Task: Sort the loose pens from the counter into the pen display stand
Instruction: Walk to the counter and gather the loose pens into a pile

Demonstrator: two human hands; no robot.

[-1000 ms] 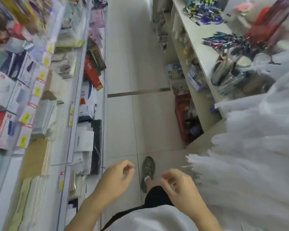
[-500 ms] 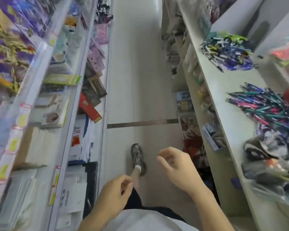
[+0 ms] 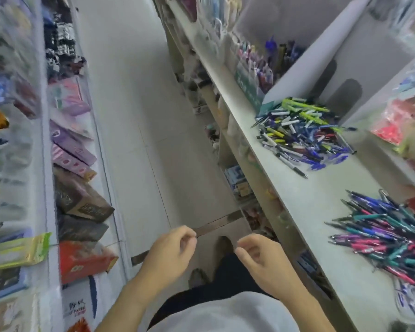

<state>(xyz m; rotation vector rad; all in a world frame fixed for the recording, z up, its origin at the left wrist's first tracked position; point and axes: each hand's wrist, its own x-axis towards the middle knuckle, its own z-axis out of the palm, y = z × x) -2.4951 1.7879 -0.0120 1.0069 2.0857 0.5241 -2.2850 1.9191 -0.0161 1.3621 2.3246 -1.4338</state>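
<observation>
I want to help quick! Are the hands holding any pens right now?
Left hand: open, fingers loosely curled, holding nothing.
Right hand: open, fingers loosely curled, holding nothing.

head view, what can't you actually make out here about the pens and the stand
- Nearer pen pile: head view, cut off by the right edge.
- Pen display stand: head view, motion blur; slots unreadable.
- Farther pen pile: head view, too small to read prints.
- Left shelf goods: head view, blurred.
</observation>
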